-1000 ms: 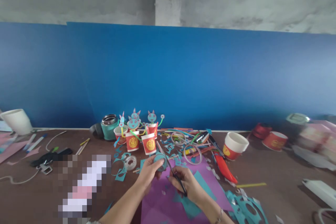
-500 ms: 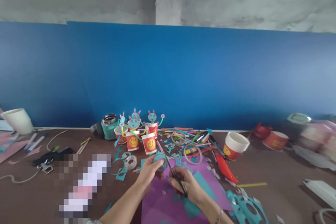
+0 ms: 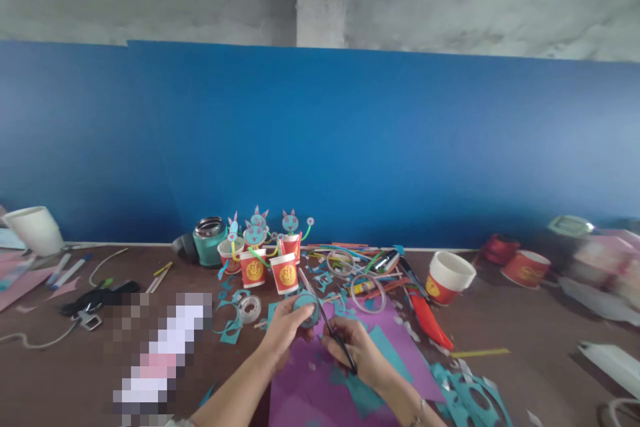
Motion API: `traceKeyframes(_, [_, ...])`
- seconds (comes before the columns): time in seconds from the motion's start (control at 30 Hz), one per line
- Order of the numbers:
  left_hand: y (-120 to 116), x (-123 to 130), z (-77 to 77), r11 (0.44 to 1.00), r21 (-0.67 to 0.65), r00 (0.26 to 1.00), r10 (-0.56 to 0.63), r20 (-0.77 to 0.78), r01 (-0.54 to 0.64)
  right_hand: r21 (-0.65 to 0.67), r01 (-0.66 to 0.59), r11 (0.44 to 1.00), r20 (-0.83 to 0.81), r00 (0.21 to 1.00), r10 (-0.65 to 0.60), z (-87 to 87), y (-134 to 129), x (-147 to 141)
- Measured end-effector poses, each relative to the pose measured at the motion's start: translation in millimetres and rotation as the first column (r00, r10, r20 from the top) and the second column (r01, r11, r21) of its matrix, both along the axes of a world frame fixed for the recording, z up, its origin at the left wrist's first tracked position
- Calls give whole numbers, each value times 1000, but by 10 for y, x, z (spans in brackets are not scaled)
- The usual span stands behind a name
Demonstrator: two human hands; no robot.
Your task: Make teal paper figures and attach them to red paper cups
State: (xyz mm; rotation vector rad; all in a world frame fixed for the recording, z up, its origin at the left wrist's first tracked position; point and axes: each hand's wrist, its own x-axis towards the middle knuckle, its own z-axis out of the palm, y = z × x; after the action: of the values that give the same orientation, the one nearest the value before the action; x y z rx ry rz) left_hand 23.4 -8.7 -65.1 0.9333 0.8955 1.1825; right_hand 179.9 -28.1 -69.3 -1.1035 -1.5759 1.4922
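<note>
Between the thumb and fingers of my left hand (image 3: 289, 321) is a round piece of teal paper (image 3: 306, 312). My right hand (image 3: 357, 350) is closed round the dark handles of a pair of scissors (image 3: 324, 310), whose blades point up and left along the right edge of the teal piece. Both hands are above a purple sheet (image 3: 300, 390) that carries teal paper offcuts (image 3: 393, 353). Just beyond the hands stand red and white paper cups (image 3: 285, 273) bearing teal cat-like paper faces (image 3: 290, 222).
Left of the hands lies a tape roll (image 3: 249, 309), with a teal flask (image 3: 209, 243) behind. Pipe cleaners and scraps are heaped beyond the purple sheet. Rightward are a red pouch (image 3: 430, 321), stacked paper cups (image 3: 450, 275) and teal cut-out scraps (image 3: 470, 397). A blue partition (image 3: 320, 147) stands behind.
Hardly anything differs. The teal piece and my right hand have shifted very slightly, with the scissors still at the paper's edge.
</note>
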Motion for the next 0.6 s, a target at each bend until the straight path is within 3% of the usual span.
traceKeyframes(0.6, [17,7,-44,999,31,999,23,-42,-22,-13,-7,1000,13,1000,7,18,-13,19])
